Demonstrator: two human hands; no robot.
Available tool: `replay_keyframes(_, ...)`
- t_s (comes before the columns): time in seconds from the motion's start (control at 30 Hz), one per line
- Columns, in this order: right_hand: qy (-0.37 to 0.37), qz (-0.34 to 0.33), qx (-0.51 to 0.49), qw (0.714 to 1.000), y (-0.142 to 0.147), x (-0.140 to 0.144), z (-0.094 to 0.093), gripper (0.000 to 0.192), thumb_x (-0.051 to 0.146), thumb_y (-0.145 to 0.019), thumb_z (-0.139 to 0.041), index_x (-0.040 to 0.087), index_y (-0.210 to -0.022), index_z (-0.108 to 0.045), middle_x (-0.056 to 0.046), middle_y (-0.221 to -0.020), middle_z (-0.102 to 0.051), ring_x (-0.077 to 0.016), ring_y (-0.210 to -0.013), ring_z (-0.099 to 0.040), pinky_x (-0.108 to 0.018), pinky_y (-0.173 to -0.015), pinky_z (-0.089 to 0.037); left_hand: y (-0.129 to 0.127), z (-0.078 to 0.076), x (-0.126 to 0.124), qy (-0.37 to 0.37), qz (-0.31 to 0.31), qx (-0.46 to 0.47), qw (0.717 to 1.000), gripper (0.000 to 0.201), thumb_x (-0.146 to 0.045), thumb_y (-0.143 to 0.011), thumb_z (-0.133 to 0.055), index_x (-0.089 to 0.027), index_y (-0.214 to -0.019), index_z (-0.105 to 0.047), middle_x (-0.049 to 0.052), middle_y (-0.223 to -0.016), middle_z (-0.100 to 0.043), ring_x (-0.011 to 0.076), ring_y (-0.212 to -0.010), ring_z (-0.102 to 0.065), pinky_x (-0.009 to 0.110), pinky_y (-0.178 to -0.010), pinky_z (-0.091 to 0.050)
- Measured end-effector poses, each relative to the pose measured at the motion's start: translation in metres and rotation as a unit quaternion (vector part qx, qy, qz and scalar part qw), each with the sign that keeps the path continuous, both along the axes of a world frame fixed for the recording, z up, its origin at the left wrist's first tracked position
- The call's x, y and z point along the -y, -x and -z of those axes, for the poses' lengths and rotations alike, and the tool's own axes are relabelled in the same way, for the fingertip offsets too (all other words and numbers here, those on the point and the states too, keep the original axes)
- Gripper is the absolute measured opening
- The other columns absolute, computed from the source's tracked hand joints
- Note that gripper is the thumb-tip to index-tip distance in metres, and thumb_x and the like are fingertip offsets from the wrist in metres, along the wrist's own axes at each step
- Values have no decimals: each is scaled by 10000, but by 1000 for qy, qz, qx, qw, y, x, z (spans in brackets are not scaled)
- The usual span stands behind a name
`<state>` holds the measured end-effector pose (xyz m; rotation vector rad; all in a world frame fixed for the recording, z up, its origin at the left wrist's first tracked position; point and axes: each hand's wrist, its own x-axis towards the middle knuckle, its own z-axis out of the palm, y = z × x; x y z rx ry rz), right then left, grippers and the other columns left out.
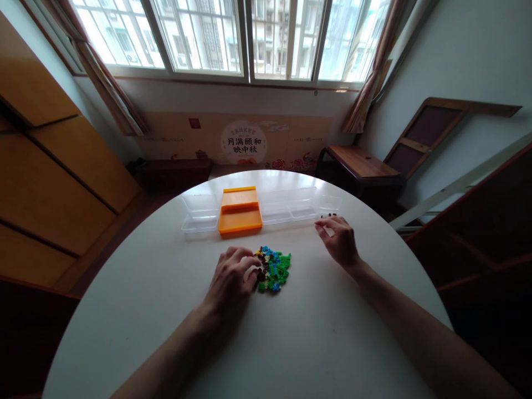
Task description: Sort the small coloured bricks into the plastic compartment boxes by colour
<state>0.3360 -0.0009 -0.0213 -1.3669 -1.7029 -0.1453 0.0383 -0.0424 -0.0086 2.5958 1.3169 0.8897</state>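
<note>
Left hand [233, 277]: fingers curled, tips touching a heap of small green, blue and brown plastic bricks [273, 269]; grasp indiscernible. Right hand [338, 237]: loosely open, empty, just near a clear plastic tray [330, 204].

One orange tray [240, 219], four clear trays [200, 213], one brick pile [273, 269], two hands [231, 281].

both forearms bare, reaching forward from the lower edge of view. left hand [233, 280] palm down, knuckles raised, fingers [249, 265] curled and bunched toward the right, tips pressed low. left wrist straight, in line with the forearm. right hand [338, 239] farther forward and well apart from the left, palm down, wrist bent slightly inward. right fingers [325, 224] loosely curled, pointing left, thumb tucked near the index tip. whether anything is pinched there cannot be told.
</note>
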Motion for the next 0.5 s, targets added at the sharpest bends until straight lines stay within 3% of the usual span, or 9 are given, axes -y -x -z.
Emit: replay_keyframes(0.5,11,-70,-20,997,25,16,-8,131,230,-857,-580,203,-821,-703,-47,-813,-685,-213,-795,-588,-381,-798,-476,-4,3,-3,36,-2,-10,999,120,-189,-849,-576,-234,-838,-687,40,-984,-651,220,-952,-536,394,-836,-424)
